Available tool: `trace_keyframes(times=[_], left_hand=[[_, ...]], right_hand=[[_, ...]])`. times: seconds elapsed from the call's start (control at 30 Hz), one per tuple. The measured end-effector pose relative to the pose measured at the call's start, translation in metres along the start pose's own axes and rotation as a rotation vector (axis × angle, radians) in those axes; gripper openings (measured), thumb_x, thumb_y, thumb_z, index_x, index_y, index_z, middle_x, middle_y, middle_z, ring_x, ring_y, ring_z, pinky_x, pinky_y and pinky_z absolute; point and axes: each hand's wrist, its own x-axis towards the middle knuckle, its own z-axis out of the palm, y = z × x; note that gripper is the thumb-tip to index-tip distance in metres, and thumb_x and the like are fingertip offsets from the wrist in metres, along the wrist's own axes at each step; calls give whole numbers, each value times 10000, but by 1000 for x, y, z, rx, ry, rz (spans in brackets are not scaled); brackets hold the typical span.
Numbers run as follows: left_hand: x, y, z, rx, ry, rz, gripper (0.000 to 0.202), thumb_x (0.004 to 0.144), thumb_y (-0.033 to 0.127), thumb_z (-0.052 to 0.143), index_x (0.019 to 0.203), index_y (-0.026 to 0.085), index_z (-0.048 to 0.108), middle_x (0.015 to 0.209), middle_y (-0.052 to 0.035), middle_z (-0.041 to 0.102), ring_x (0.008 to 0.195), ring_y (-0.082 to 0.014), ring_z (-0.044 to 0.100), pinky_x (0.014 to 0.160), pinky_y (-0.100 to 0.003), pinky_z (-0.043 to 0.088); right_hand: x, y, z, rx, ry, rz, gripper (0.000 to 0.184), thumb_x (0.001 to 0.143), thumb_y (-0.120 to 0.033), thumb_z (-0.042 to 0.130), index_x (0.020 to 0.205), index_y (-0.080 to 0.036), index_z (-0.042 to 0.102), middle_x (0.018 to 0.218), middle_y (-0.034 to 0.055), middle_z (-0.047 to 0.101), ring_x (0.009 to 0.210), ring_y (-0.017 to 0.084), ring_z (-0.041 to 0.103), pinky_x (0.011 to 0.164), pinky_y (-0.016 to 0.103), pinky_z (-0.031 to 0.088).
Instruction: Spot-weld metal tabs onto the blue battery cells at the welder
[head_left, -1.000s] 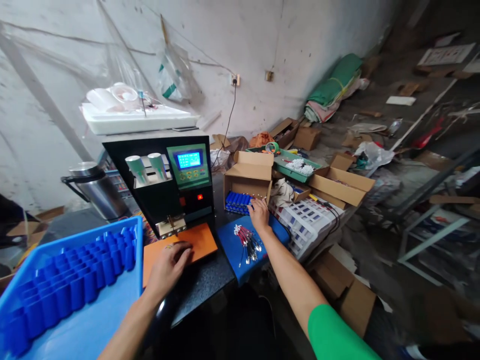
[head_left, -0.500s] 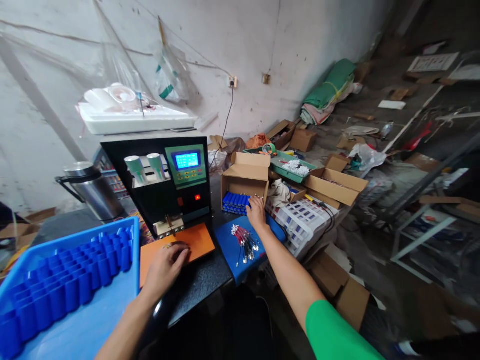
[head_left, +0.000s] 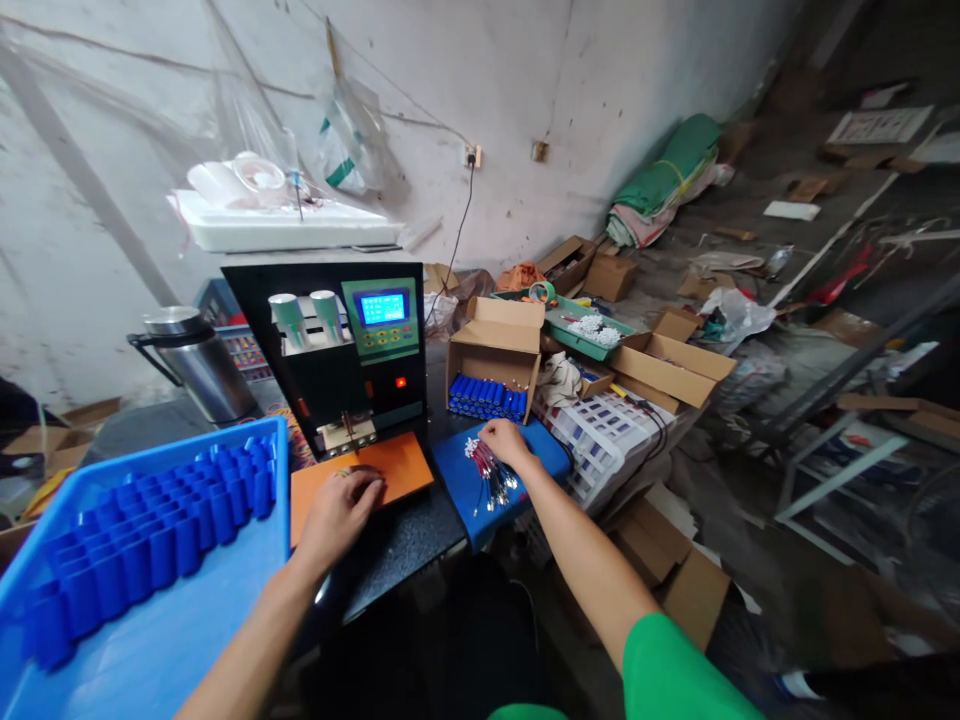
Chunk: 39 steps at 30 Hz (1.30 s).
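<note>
My left hand (head_left: 346,505) rests on the orange plate (head_left: 409,463) in front of the spot welder-like machine (head_left: 390,375). Its fingers are curled down, and whatever they hold is hidden beneath them. My right hand (head_left: 504,440) is closed in a pinch at the white plug end of a bundle of red and black wire leads (head_left: 491,475). Whether a lead is between the fingertips does not show. The bundle lies on a blue pad (head_left: 536,470). Just behind stands an open cardboard box (head_left: 495,345) with rows of blue cylindrical cells (head_left: 487,395).
At left, a blue tray (head_left: 281,490) holds several rows of blue-wrapped cell packs (head_left: 161,540). A steel jug (head_left: 202,365) stands behind it. To the right are a white plastic basket (head_left: 607,440), a green tray (head_left: 600,345) of white-plugged leads and another cardboard box (head_left: 675,370).
My right hand has come back from the cells in the cardboard box to the plug end of the leads, its fingers now pinched. My left hand stays on the orange plate. The view has shifted slightly.
</note>
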Motion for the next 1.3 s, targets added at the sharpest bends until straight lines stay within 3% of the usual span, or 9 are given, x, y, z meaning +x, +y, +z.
trace_keyframes(times=[0.23,0.4,0.6,0.73,0.8,0.9,1.03,1.13,1.3], left_hand=[[-1,3,-2,22,-16,0,360,867,440,452,869,189,710,964,-71,731,901,-237,652,856,-342,495],[-2,4,-2,10,-17,-16,347,860,426,460,893,182,704,978,-79,727,925,-243,645,853,-345,488],[-2,4,-1,-5,-19,-15,346,861,414,456,893,173,702,963,-87,723,910,-245,636,851,-355,482],[-1,5,-1,-19,-17,-15,346,858,418,456,881,174,700,947,-90,723,901,-245,633,856,-360,482],[-1,6,-1,-25,-11,-19,349,855,425,461,883,173,700,935,-89,725,892,-247,635,853,-366,485],[-3,6,0,-56,10,-43,341,841,443,492,893,180,703,926,-81,728,881,-245,646,835,-366,499],[-6,6,4,-240,50,-118,359,818,495,553,943,188,690,967,-75,732,883,-234,675,814,-351,536],[-9,11,6,-388,76,-172,398,786,520,611,985,182,680,986,-80,739,900,-235,691,841,-357,548],[-14,23,6,-605,22,-223,418,786,524,625,984,159,672,867,-80,752,829,-232,710,814,-367,568]], right_hand=[[14,-21,13,-102,-82,111,106,739,-231,629,730,-191,727,842,113,745,858,253,685,699,272,447],[16,-27,22,-87,-76,171,145,703,-182,611,771,-189,740,896,135,745,919,279,677,735,295,448],[18,-15,17,107,-8,152,150,705,-231,567,681,-184,708,735,53,723,776,215,665,685,261,450],[23,-13,4,260,77,90,227,760,-330,525,731,-172,685,734,20,697,753,175,634,685,245,460],[25,-16,-6,415,136,54,258,773,-392,535,751,-170,664,717,14,671,721,163,610,673,250,463],[25,-28,-19,837,201,2,251,734,-428,624,752,-177,632,694,-7,628,655,131,570,650,248,466],[15,-59,-25,1276,136,3,244,693,-392,733,749,-190,608,704,-21,611,664,107,573,669,237,491],[-1,-87,-15,1470,26,20,238,696,-359,764,763,-193,608,699,-20,606,686,112,586,679,242,511],[-33,-123,23,1626,-165,65,212,719,-326,765,755,-190,607,702,-19,607,690,110,593,694,244,511]])
